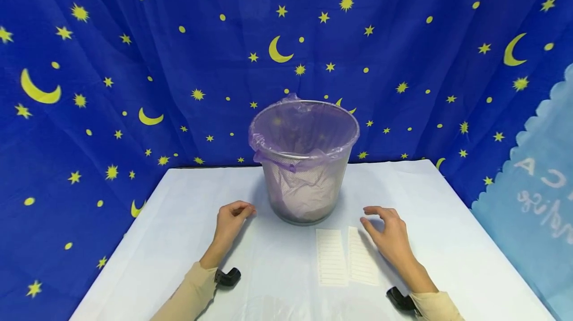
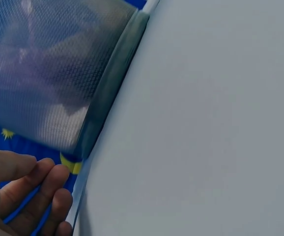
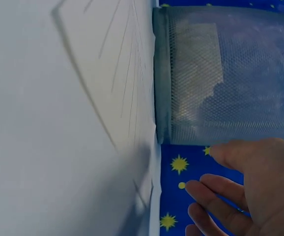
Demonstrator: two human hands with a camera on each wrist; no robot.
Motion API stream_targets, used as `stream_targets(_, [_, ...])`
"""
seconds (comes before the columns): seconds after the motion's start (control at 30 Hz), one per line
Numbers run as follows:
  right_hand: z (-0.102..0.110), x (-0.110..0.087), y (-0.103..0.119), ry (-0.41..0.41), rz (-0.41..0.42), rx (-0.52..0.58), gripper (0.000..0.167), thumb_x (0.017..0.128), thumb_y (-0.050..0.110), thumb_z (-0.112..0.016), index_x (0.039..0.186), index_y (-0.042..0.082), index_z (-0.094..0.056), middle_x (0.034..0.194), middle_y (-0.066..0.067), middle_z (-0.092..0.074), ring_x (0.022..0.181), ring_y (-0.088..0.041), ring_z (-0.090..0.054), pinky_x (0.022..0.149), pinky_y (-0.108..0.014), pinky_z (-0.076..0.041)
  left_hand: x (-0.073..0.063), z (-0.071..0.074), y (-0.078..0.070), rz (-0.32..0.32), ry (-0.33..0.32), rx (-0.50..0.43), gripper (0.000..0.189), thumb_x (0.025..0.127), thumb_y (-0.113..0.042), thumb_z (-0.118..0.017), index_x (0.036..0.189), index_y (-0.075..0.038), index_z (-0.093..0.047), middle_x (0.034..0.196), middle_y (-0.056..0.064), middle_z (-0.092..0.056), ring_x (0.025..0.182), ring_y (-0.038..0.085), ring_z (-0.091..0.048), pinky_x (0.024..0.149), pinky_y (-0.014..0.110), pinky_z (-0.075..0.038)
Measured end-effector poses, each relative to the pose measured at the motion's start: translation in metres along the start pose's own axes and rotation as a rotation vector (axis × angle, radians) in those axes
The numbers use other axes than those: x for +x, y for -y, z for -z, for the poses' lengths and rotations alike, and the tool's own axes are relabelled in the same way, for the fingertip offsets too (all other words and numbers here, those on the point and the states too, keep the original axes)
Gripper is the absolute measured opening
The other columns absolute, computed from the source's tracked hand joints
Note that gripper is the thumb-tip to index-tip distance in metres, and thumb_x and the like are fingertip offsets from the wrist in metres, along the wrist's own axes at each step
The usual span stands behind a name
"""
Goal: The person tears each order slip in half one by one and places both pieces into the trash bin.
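Note:
A mesh wastebasket [image 1: 309, 186] stands upright on the white table, lined with a thin purple bag [image 1: 295, 154] folded over its rim. Pale, papery contents show through the mesh low inside, though their kind is unclear. My left hand [image 1: 232, 219] is just left of the basket's base, fingers loosely bent, holding nothing; the left wrist view shows this hand [image 2: 29, 196] apart from the mesh. To the right, my right hand [image 1: 389, 231] hovers with thumb and fingers spread apart and nothing between them. Two lined paper strips [image 1: 331, 257] lie flat in front of the basket, beside my right hand.
A blue curtain [image 1: 215, 62] with yellow moons and stars hangs behind the table [image 1: 277, 271]. At the right is a light blue scalloped panel [image 1: 537, 171] with white lettering. Black wrist-worn devices [image 1: 228, 277] sit at both cuffs.

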State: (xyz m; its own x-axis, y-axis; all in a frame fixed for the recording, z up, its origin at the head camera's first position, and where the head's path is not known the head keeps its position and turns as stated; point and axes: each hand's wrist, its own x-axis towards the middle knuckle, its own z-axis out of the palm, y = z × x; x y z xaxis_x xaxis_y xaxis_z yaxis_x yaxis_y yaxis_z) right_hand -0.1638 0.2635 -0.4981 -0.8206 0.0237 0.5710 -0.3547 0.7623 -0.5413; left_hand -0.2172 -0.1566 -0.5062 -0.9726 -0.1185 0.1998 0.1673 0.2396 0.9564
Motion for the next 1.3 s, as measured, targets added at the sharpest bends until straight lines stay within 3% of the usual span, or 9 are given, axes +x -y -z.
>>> stream_targets(0.27, [-0.001, -0.005, 0.012, 0.101, 0.053, 0.020, 0.035, 0.086, 0.016, -0.088, 0.117, 0.004, -0.076, 0.114, -0.012, -0.076, 0.116, -0.036, -0.063, 0.096, -0.062, -0.049, -0.009, -0.021, -0.004, -0.069, 0.057, 0.069, 0.004, 0.092, -0.005, -0.079, 0.090, -0.003, -0.082, 0.086, 0.011, -0.080, 0.075, 0.015, -0.074, 0.076, 0.019, -0.054])
stream_targets(0.5, [-0.007, -0.009, 0.019, 0.226, 0.130, 0.032, 0.049, 0.083, 0.024, -0.091, 0.125, 0.005, -0.073, 0.121, -0.011, -0.074, 0.120, -0.036, -0.064, 0.101, -0.059, -0.052, -0.024, -0.042, -0.009, -0.079, 0.125, 0.102, 0.004, 0.091, -0.007, -0.081, 0.087, -0.006, -0.081, 0.082, 0.007, -0.079, 0.074, 0.009, -0.070, 0.076, 0.021, -0.054])
stream_targets(0.7, [-0.011, -0.010, 0.021, 0.299, 0.207, 0.040, 0.057, 0.083, 0.028, -0.091, 0.131, 0.006, -0.070, 0.128, -0.009, -0.071, 0.124, -0.032, -0.065, 0.105, -0.053, -0.052, -0.042, -0.059, -0.016, -0.137, 0.239, 0.129, 0.006, 0.092, -0.010, -0.081, 0.087, -0.011, -0.082, 0.084, 0.002, -0.079, 0.075, 0.005, -0.068, 0.077, 0.022, -0.054])
stream_targets(1.0, [-0.011, -0.014, 0.021, 0.424, 0.199, 0.043, 0.064, 0.087, 0.030, -0.088, 0.140, 0.003, -0.064, 0.136, -0.012, -0.068, 0.130, -0.036, -0.062, 0.111, -0.055, -0.048, -0.072, -0.084, -0.028, -0.195, 0.382, 0.134, 0.006, 0.092, -0.011, -0.080, 0.088, -0.016, -0.082, 0.086, -0.004, -0.078, 0.081, 0.005, -0.065, 0.078, 0.024, -0.053])
stream_targets(1.17, [-0.012, -0.014, 0.018, 0.447, 0.198, 0.048, 0.062, 0.089, 0.033, -0.086, 0.142, 0.008, -0.064, 0.137, -0.007, -0.067, 0.131, -0.033, -0.061, 0.110, -0.055, -0.048, -0.088, -0.093, -0.035, -0.232, 0.441, 0.165, 0.006, 0.091, -0.018, -0.082, 0.085, -0.019, -0.082, 0.083, -0.008, -0.077, 0.080, 0.005, -0.060, 0.082, 0.029, -0.048])
stream_targets(1.3, [-0.012, -0.013, 0.018, 0.454, 0.187, 0.052, 0.062, 0.087, 0.035, -0.087, 0.141, 0.012, -0.065, 0.138, -0.005, -0.066, 0.131, -0.032, -0.060, 0.110, -0.057, -0.047, -0.092, -0.095, -0.036, -0.232, 0.494, 0.169, 0.007, 0.091, -0.020, -0.082, 0.084, -0.020, -0.082, 0.081, -0.010, -0.077, 0.078, 0.008, -0.058, 0.082, 0.029, -0.044])
